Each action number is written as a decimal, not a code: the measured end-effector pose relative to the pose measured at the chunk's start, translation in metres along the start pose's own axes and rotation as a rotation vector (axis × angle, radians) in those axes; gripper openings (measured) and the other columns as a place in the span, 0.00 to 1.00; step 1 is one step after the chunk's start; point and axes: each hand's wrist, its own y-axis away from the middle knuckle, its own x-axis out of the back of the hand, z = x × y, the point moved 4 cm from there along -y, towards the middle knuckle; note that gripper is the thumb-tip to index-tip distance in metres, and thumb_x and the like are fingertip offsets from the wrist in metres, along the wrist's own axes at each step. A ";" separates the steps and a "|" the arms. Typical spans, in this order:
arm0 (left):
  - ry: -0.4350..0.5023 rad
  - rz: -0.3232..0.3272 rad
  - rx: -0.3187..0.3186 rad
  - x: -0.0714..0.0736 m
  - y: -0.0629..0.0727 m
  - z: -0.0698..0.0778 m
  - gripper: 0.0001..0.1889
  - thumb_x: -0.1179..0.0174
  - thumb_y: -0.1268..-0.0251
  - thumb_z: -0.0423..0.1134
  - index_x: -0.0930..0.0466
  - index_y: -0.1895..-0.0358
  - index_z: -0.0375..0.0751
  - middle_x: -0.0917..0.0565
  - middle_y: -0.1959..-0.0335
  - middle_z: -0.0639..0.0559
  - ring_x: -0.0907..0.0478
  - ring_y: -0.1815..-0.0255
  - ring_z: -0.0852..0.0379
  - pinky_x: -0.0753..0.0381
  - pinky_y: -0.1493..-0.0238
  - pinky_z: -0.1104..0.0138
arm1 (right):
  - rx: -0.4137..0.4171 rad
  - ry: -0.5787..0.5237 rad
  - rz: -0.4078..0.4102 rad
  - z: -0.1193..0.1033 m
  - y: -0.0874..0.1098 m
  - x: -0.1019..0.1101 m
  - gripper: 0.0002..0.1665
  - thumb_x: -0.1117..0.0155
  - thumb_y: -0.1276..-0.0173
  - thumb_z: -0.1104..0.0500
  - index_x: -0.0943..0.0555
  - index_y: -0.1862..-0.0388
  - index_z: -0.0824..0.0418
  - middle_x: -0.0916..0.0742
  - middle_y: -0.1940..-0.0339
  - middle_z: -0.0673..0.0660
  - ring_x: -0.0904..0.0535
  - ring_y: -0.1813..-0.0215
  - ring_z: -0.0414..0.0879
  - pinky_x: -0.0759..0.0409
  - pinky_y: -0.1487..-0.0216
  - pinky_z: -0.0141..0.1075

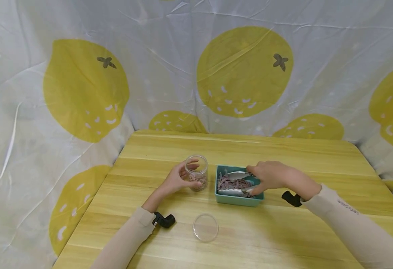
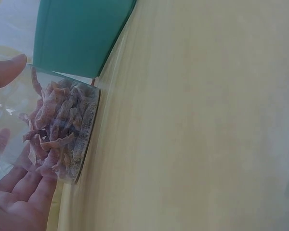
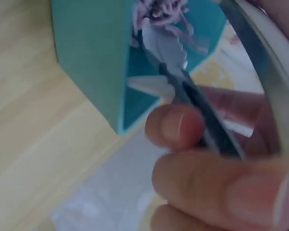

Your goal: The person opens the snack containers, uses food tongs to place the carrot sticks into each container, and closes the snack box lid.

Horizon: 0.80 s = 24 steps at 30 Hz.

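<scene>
My left hand (image 1: pixel 179 178) holds a clear jar (image 1: pixel 201 167) standing on the table, thumb on the near side and fingers behind it. Brownish-purple dried strips (image 2: pixel 55 125) fill the jar's lower part. My right hand (image 1: pixel 272 175) grips metal tongs (image 3: pixel 202 103), whose two arms are spread apart inside a teal box (image 1: pixel 238 201). More strips (image 1: pixel 233 184) lie in that box between the tong tips. Whether the tips pinch any strip cannot be told. The box sits just right of the jar.
A round clear lid (image 1: pixel 205 228) lies on the wooden table (image 1: pixel 250 239) in front of the jar. Behind the table hangs a white cloth (image 1: pixel 169 74) printed with yellow lemons. Each wrist carries a black camera mount (image 1: pixel 165 220).
</scene>
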 end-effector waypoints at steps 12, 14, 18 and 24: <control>-0.036 0.012 0.006 0.000 0.002 0.000 0.43 0.23 0.48 0.33 0.34 0.27 0.43 0.25 0.33 0.43 0.29 0.32 0.43 0.34 0.30 0.51 | -0.005 -0.017 0.007 0.003 0.001 -0.004 0.44 0.30 0.38 0.35 0.26 0.37 0.67 0.15 0.61 0.56 0.20 0.67 0.42 0.19 0.64 0.43; -0.033 0.010 0.005 0.001 0.002 0.000 0.43 0.23 0.48 0.33 0.34 0.27 0.42 0.25 0.33 0.43 0.29 0.32 0.43 0.34 0.30 0.52 | -0.002 -0.021 0.007 0.002 0.002 -0.003 0.44 0.31 0.38 0.35 0.26 0.37 0.66 0.15 0.61 0.56 0.20 0.67 0.42 0.19 0.64 0.43; -0.040 0.011 0.007 0.001 0.002 0.000 0.42 0.23 0.48 0.33 0.33 0.28 0.42 0.25 0.34 0.43 0.28 0.33 0.43 0.34 0.31 0.51 | 0.012 -0.024 0.012 0.002 0.002 -0.002 0.42 0.31 0.38 0.35 0.24 0.39 0.65 0.15 0.63 0.54 0.20 0.68 0.41 0.19 0.65 0.42; -0.051 0.009 0.002 0.002 0.001 0.000 0.43 0.23 0.48 0.34 0.34 0.27 0.42 0.25 0.33 0.42 0.28 0.33 0.42 0.34 0.31 0.49 | 0.022 -0.008 0.048 0.004 0.004 -0.002 0.36 0.32 0.35 0.37 0.22 0.41 0.62 0.16 0.62 0.52 0.20 0.64 0.45 0.19 0.63 0.44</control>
